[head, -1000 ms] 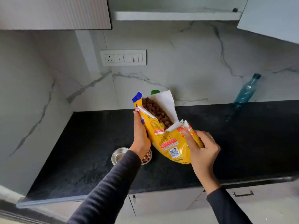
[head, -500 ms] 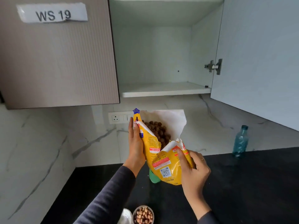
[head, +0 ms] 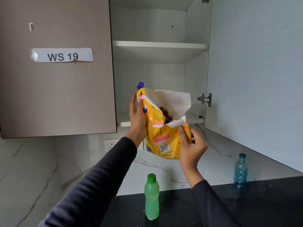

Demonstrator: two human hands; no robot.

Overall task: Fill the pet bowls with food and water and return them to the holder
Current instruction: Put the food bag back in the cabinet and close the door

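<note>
I hold an open yellow pet food bag (head: pixel 161 133) up in front of the open wall cupboard. My left hand (head: pixel 137 118) grips the bag's left edge near its blue top corner. My right hand (head: pixel 191 145) pinches the right side of the bag's mouth. Brown kibble (head: pixel 166 114) shows inside the white-lined opening. A green water bottle (head: pixel 151 196) stands upright on the black counter below the bag. The pet bowls are out of view.
The open cupboard has a lower shelf (head: pixel 193 118) and an upper shelf (head: pixel 159 45); its door (head: pixel 255 79) swings open at the right. A closed door labelled WS 19 (head: pixel 62 55) is at the left. A blue bottle (head: pixel 240 171) stands at the counter's back right.
Both hands have lifted the bag from above the counter up to cupboard height. My view has tilted upward, so the bowls have dropped out of sight.
</note>
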